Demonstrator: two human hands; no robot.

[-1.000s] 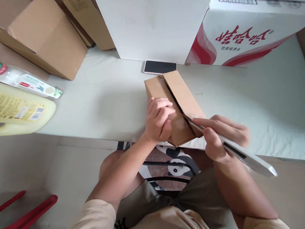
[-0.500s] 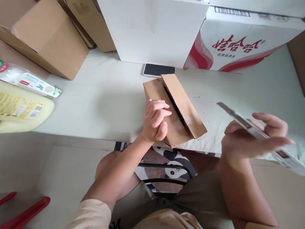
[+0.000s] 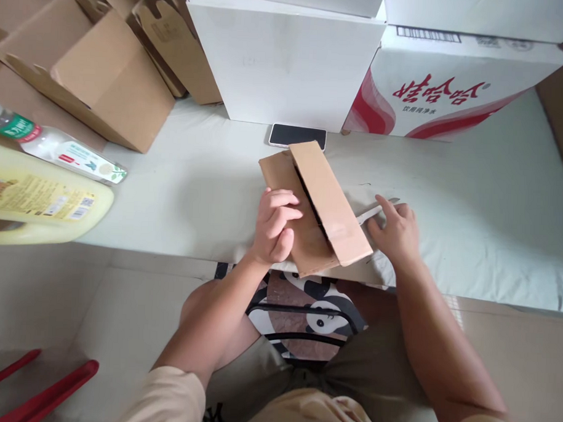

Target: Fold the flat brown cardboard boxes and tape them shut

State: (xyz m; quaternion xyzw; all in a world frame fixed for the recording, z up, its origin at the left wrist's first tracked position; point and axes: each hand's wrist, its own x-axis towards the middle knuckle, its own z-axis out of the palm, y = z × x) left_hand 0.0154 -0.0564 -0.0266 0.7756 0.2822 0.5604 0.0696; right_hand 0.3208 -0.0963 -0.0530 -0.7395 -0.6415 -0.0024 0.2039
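A small brown cardboard box (image 3: 309, 236) lies at a slant near the table's front edge. Its narrow flap (image 3: 330, 197) is raised along the right side, leaving a dark gap beneath. My left hand (image 3: 275, 226) rests over the box's left side, fingers loosely bent and apart, not wrapped round anything. Just right of the box, my right hand (image 3: 396, 230) is low at the tabletop, with a slim utility knife (image 3: 370, 214) between thumb and index finger. The raised flap hides one end of the knife.
Behind the box lies a phone (image 3: 297, 136), against a large white carton (image 3: 286, 63). A red-and-white carton (image 3: 433, 87) stands to its right. Open brown boxes (image 3: 114, 88), a clear bottle (image 3: 71, 154) and a yellow jug (image 3: 46, 196) are at left.
My right hand has moved left and down with the utility knife, from the air at right to the tabletop beside the box. The box has shifted slightly; my left hand stays on it.
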